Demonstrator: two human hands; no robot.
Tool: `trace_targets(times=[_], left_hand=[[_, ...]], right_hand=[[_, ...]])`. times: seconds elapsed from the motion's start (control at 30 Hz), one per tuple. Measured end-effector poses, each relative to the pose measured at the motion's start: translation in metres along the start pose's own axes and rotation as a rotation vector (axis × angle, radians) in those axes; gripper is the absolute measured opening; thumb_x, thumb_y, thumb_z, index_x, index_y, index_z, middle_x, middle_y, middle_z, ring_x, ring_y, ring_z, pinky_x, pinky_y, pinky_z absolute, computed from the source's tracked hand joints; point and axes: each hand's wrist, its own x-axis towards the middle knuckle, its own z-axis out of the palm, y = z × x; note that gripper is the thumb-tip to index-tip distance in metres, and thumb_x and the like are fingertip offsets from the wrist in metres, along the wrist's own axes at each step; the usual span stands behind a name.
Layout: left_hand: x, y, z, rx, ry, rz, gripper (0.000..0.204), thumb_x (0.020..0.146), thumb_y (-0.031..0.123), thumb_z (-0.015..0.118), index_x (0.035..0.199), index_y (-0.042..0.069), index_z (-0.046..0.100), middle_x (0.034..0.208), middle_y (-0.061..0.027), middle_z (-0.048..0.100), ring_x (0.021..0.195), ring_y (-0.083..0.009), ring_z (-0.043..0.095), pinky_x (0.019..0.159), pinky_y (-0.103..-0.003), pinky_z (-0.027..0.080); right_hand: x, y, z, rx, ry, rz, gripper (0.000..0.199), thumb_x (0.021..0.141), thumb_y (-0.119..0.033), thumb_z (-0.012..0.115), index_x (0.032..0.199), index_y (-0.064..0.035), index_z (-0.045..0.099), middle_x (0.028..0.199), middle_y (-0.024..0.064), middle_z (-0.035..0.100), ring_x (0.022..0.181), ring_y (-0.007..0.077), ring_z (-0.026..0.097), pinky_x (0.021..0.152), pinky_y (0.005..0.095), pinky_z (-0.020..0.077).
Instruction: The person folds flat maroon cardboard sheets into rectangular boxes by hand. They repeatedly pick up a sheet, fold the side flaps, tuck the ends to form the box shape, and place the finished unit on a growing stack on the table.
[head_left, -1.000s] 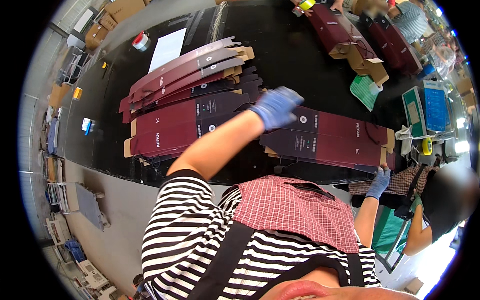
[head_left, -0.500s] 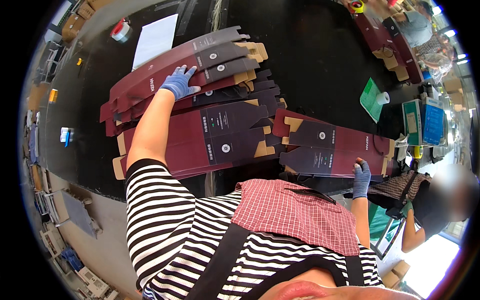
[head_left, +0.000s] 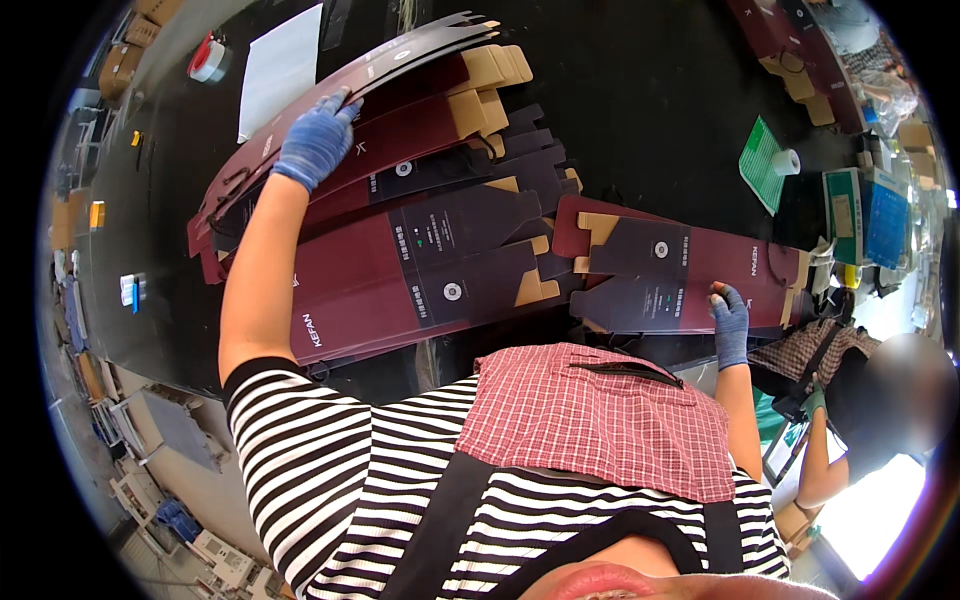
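1. The left hand (head_left: 318,142), wearing a blue glove, is gripping the near edge of a tilted carton (head_left: 385,63); whether more sheets are sharing that grip, I cannot tell.
2. The tilted carton is stretching past the hand toward upper right and lower left, leaning above the left pile (head_left: 410,132) of flat maroon cartons.
3. The right hand (head_left: 731,325), also gloved, is touching the right pile (head_left: 705,265) at its near edge, fingers bending; I cannot tell whether they are pinching.
4. The right pile is lying mostly leftward of that hand.
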Motion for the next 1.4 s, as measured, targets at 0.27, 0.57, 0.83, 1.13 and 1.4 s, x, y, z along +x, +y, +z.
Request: trace_targets(times=[0.27,0.57,0.83,1.13,1.4], left_hand=[[-0.017,0.060,-0.016,0.079,-0.226,-0.155,0.102,0.067,0.058,0.079,0.149,0.011,0.040,0.160,-0.0137,0.025,0.145,-0.0370,0.029,0.111,-0.052,0.034],[-0.004,0.034,0.035,0.174,0.170,-0.059,0.046,0.087,0.025,0.058,0.131,0.013,0.059,0.142,-0.0127,0.051,0.123,-0.0342,0.056,0.094,-0.051,0.051],[0.008,0.005,0.021,0.114,0.349,0.008,0.039,0.086,0.015,0.057,0.124,0.010,0.063,0.129,-0.0162,0.061,0.102,-0.0338,0.065,0.086,-0.042,0.056],[-0.002,0.007,0.008,0.065,0.335,0.007,0.038,0.087,0.014,0.056,0.125,0.011,0.063,0.131,-0.0144,0.059,0.103,-0.0312,0.066,0.087,-0.041,0.055],[-0.006,-0.007,0.014,0.018,0.351,0.009,0.040,0.090,0.014,0.055,0.130,0.013,0.060,0.132,-0.0106,0.060,0.102,-0.0304,0.065,0.085,-0.041,0.056]], right_hand=[[0.006,0.009,0.009,0.087,0.004,0.058,0.027,0.091,-0.005,0.060,0.118,0.0009,0.064,0.105,0.0049,0.068,0.083,0.0089,0.059,0.075,0.0234,0.0491],[0.007,0.013,0.010,0.098,0.018,0.023,0.027,0.093,-0.008,0.060,0.118,0.0007,0.064,0.104,0.0062,0.069,0.089,0.0116,0.063,0.082,0.0250,0.0509],[0.019,-0.149,0.146,-0.116,-0.357,-0.571,0.030,0.089,-0.009,0.063,0.119,-0.0057,0.065,0.112,0.0119,0.068,0.102,0.0248,0.066,0.089,0.0331,0.0518],[0.068,-0.251,0.329,-0.781,-0.488,-1.067,0.056,0.088,-0.032,0.069,0.139,-0.0140,0.052,0.134,0.0104,0.056,0.125,0.0321,0.051,0.101,0.0406,0.0446],[0.092,-0.276,0.356,-1.116,-0.608,-1.288,0.050,0.094,-0.034,0.060,0.139,-0.0141,0.053,0.129,0.0135,0.059,0.119,0.0303,0.056,0.098,0.0395,0.0470]])
